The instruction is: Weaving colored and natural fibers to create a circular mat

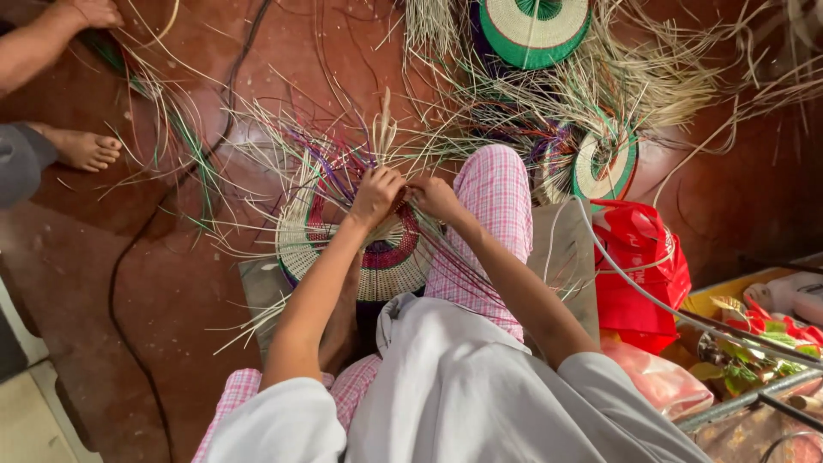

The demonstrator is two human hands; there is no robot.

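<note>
Head view, left to right. At 10 o'clock another person's forearm and hand (86,12) reach over the floor, their bare foot (86,149) just below, loose strands around it. A thin black cable (120,283) runs down the glossy reddish-brown floor (189,291).

Centre: round flat woven straw disc with cream, red, purple and green rings (377,257), unwoven pale straw strands (283,163) fanning out from its rim, lies on the floor between the person's legs. Left hand (375,194) is curled closed, fingers pinching strands at the disc's 12 o'clock edge. Right hand (435,197) just beside it, nearly touching, fingers bent around strands at the same spot; exact hold is hard to make out. Pink checked trouser knee (493,214) is raised just right of the hands.

At 12 o'clock, green-and-cream woven disc (531,30). At 2 o'clock, smaller green-rimmed woven disc (604,163) in tangled straw. At 3 o'clock, red plastic bag (639,266).
</note>
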